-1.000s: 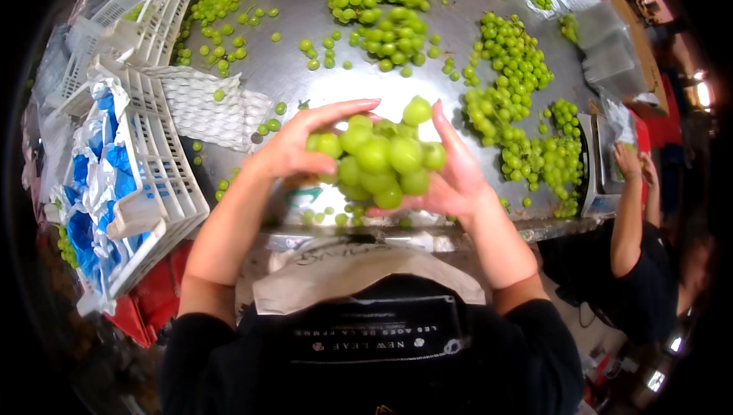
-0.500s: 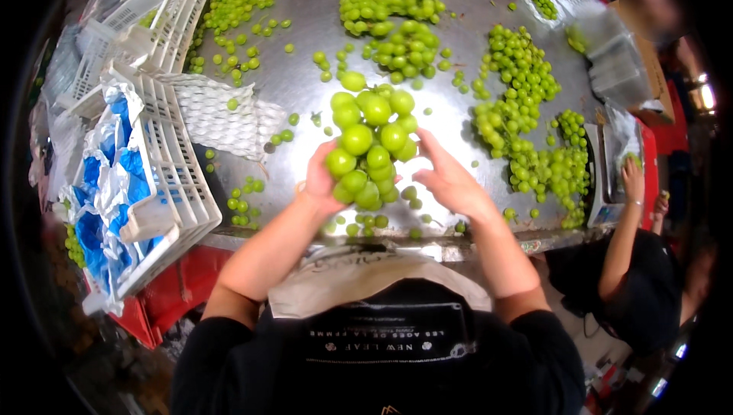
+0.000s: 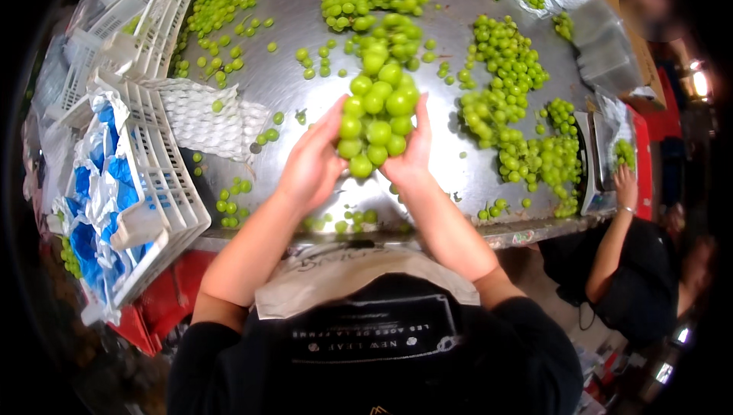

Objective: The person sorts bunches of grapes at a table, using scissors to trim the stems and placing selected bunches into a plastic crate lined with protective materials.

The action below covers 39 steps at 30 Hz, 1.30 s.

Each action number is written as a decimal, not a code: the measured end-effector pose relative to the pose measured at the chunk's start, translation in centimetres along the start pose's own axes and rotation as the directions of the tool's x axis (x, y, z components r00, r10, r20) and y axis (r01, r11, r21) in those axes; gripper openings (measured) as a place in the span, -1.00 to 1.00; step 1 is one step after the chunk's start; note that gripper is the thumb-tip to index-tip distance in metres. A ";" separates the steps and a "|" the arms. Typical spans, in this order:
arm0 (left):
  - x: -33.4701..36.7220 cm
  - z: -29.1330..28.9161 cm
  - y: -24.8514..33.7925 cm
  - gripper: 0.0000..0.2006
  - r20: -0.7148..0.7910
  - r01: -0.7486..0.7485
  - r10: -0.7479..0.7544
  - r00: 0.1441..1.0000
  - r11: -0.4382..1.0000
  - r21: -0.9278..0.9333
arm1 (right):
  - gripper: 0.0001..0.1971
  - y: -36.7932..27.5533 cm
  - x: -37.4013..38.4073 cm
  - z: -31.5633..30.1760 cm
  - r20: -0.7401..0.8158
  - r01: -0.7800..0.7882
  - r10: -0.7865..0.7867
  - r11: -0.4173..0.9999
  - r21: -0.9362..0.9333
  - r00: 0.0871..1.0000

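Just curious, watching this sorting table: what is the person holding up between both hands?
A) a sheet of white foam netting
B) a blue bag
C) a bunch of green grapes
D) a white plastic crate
C: the left hand and right hand cup a bunch of green grapes between them above the metal table.

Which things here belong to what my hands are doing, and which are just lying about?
In hand:
- bunch of round green grapes
- left hand cupping its side
- right hand cupping the other side

Lying about:
- loose green grapes on the steel table
- white foam net sleeve
- white plastic slatted crate
- blue-and-white plastic bags
- other grape bunches
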<state>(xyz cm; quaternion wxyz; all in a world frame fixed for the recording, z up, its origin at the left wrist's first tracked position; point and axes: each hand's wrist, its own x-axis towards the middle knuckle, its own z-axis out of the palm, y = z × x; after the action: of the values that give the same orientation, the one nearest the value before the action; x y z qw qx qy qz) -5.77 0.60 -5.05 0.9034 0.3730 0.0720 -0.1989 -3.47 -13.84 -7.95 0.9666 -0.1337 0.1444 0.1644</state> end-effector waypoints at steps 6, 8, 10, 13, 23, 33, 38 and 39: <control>-0.7 0.4 0.3 -0.33 0.278 -0.407 0.572 0.772 0.108 0.907 | -0.36 -0.6 0.4 -0.1 -0.011 0.165 -0.166 0.984 -0.064 0.986; -0.8 1.4 0.7 -0.48 0.429 -0.487 0.649 0.628 -0.103 0.868 | -0.35 -0.5 0.2 0.3 0.126 0.225 -0.211 0.969 -0.104 0.969; -0.5 2.6 1.2 -0.56 0.580 -0.515 0.616 0.533 -0.309 0.800 | -0.35 -0.3 0.3 0.2 0.204 0.295 -0.263 0.945 -0.142 0.943; 0.1 4.4 1.7 -0.61 0.582 -0.472 0.598 0.551 -0.352 0.808 | -0.31 0.6 0.8 0.2 0.271 0.419 -0.368 0.893 -0.164 0.890; 0.8 4.0 1.5 -0.79 0.519 -0.394 0.646 0.560 -0.344 0.852 | -0.27 2.2 0.5 1.0 0.175 0.617 -0.593 0.732 -0.287 0.786; 0.8 3.0 1.1 -0.82 0.471 -0.426 0.670 0.574 -0.247 0.870 | -0.24 2.0 0.5 1.0 0.192 0.609 -0.578 0.743 -0.278 0.793; 0.4 2.9 1.6 -0.83 0.491 -0.484 0.675 0.550 -0.221 0.847 | -0.28 1.1 -0.2 2.1 0.148 0.560 -0.540 0.794 -0.237 0.828; 0.4 2.8 1.7 -0.82 0.480 -0.501 0.687 0.546 -0.191 0.844 | -0.29 0.9 -0.3 2.3 0.142 0.551 -0.532 0.801 -0.236 0.835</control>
<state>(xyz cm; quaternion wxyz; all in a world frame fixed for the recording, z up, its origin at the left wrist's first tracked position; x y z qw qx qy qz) -4.78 -0.36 -2.02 0.4304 0.8372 -0.1832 0.2834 -3.53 -12.41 -5.92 0.9505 -0.2925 0.0433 -0.0960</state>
